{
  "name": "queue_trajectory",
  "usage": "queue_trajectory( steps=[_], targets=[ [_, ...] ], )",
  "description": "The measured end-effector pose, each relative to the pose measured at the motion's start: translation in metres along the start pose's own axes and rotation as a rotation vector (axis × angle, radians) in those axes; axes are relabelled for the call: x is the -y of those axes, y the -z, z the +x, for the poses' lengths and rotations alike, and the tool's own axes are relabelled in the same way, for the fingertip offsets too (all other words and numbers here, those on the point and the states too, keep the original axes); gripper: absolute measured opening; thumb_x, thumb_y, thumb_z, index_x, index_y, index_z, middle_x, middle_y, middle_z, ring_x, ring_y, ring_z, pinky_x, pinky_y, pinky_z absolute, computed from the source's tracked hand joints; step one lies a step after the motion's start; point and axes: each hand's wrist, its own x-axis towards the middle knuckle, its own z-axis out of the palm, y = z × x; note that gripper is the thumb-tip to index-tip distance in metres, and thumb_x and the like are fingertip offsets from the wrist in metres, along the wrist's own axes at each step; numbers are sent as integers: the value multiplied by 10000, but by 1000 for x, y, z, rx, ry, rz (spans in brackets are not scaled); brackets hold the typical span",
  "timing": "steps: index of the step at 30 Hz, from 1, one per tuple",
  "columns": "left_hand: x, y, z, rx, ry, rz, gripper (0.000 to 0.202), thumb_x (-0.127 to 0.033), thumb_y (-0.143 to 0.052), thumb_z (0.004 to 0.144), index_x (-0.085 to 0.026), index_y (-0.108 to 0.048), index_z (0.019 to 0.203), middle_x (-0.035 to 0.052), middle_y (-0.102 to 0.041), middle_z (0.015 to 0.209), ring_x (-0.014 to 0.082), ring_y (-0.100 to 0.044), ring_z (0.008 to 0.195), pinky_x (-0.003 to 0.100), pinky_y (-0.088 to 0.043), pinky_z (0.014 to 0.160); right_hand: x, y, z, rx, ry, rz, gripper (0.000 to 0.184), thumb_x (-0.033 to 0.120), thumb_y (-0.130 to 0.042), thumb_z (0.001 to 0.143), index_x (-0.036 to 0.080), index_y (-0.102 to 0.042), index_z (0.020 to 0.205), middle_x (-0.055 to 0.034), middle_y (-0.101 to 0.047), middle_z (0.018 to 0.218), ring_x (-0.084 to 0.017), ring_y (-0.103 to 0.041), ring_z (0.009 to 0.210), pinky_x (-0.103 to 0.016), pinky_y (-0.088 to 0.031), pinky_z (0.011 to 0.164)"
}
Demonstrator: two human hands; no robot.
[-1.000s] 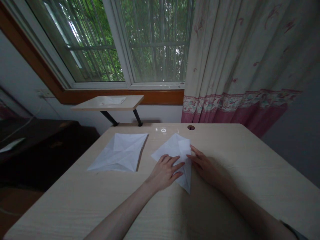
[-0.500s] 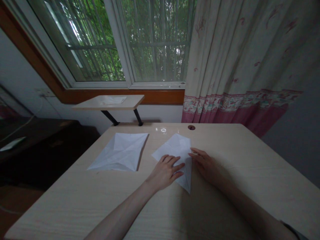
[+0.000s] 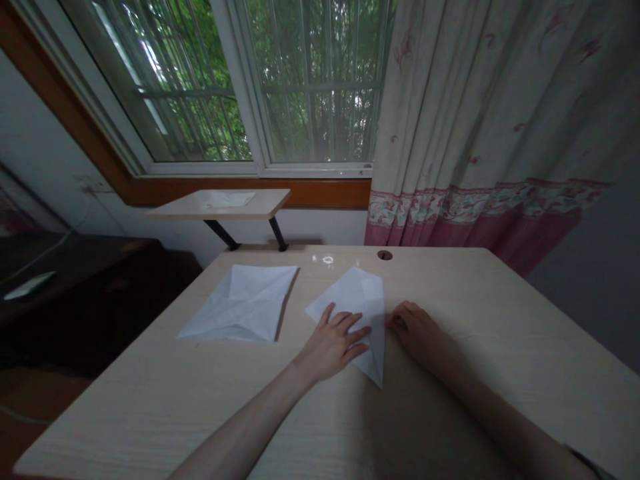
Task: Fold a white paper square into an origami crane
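Two sheets of white paper lie on the pale wood-grain surface (image 3: pixel 150 407), and two more bits of paper sit off it. At far left, a white slip (image 3: pixel 29 285) lies on dark wooden furniture (image 3: pixel 85 280). Beyond the surface, a flat pale sheet (image 3: pixel 227 199) rests on a small stand (image 3: pixel 175 212) with black legs. On the surface, the creased sheet (image 3: pixel 237 307) lies opened out with nothing touching it. Just right of it, the kite-shaped folded sheet (image 3: pixel 350 297) points toward the person. The left hand (image 3: pixel 331 347) lies flat over its lower left part, fingers (image 3: pixel 350 321) spread open and pressing down without gripping. The right hand (image 3: pixel 417 331) rests on the bare surface just beside that sheet's right edge, its fingers (image 3: pixel 400 319) curled closed on nothing. Past it hangs one floral curtain (image 3: pixel 475 120).

Both sheets look light, thin and soft, likely to slide on the smooth surface and to crease or tear easily. The folded sheet seems best pinned flat under the palm, or taken lightly at an edge or its near point between fingertips, rather than lifted from the middle.
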Motion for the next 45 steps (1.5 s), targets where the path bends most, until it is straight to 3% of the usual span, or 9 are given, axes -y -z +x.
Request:
queue_trajectory(
  steps=[7,25,33,40,45],
  targets=[
    [-1,1,-1,-12,6,-9,399,-485,-385,1022,-336,-567,1344,70,-546,1428,270,-500,1288,657,-137,1155,0,2,0,-1,36,-10,130,179,-512,920,209,-586,818,-59,-645,862,-214,-605,818,-362,-486,765],
    [0,0,0,-7,13,-5,388,-469,-382,1028,-343,-565,1346,62,-547,1428,258,-491,1292,649,-125,1161,-1,-3,0,-13,63,-50,160,203,-509,929,213,-614,808,-61,-659,859,-204,-622,801,-353,-485,761],
    [0,2,0,9,16,-1,381,-461,-387,1028,-345,-565,1345,53,-542,1435,264,-489,1293,651,-130,1159,18,21,2,98,91,-46,180,223,-520,934,218,-620,784,-54,-670,849,-192,-630,748,-331,-476,718],
    [0,2,0,0,13,5,378,-459,-388,1029,-354,-564,1347,52,-550,1426,259,-499,1279,640,-138,1159,21,22,1,175,140,38,107,159,-580,871,216,-629,795,-41,-684,859,-192,-639,802,-312,-486,730],
    [0,1,1,8,17,1,374,-455,-389,1030,-353,-565,1344,49,-547,1430,257,-497,1281,645,-134,1158,26,25,0,210,173,122,151,108,-574,842,230,-662,859,-26,-705,887,-186,-646,830,-318,-494,783]
  ],
)
